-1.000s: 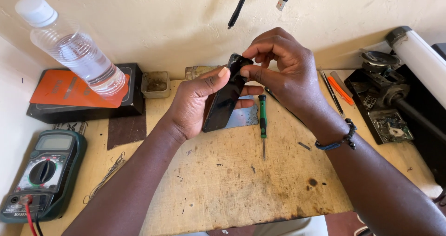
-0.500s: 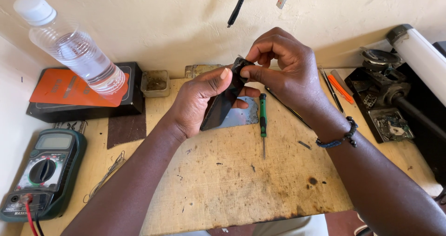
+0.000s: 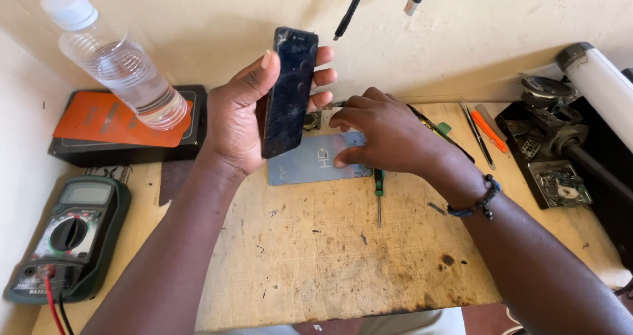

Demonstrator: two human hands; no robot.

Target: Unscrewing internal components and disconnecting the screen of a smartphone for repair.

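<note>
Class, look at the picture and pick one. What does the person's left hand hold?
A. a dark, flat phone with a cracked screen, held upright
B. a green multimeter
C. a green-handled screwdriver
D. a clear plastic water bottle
A: the left hand grips the dark, flat phone with a cracked screen upright above the worn wooden board, while the right hand rests on a pale blue-grey flat plate.

Left hand (image 3: 241, 121) has lifted the phone (image 3: 290, 91) upright; right hand (image 3: 389, 134) (released) dropped to the bench.
</note>
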